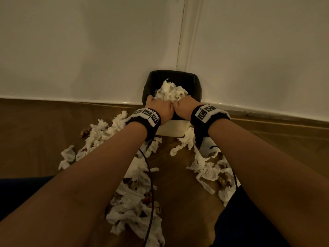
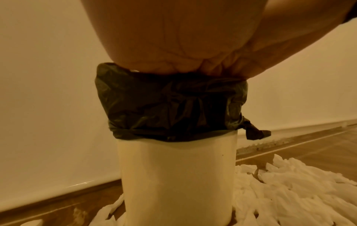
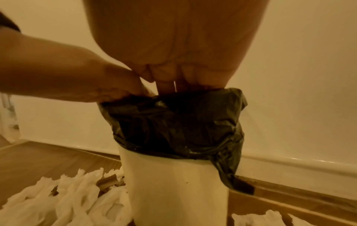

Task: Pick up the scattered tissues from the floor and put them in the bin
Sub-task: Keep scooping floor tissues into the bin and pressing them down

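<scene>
A white bin [image 1: 172,129] with a black liner [image 1: 196,82] stands in the corner of the room. A heap of crumpled white tissues [image 1: 170,91] sits on top of its opening. My left hand [image 1: 160,104] and right hand [image 1: 182,105] lie side by side at the near rim, fingers dug into the heap and gripping it; the fingertips are hidden. The left wrist view shows my left hand [image 2: 183,45] over the liner [image 2: 170,107]. In the right wrist view my right hand [image 3: 173,49] points down into the bin [image 3: 173,191], with the left hand [image 3: 77,73] beside it.
Several crumpled tissues lie on the wooden floor: a pile left of the bin [image 1: 99,134], one on the right [image 1: 208,170], a large one near me [image 1: 135,207], with brown scraps mixed in. A thin black cable [image 1: 151,177] trails over them. White walls [image 1: 89,50] close behind the bin.
</scene>
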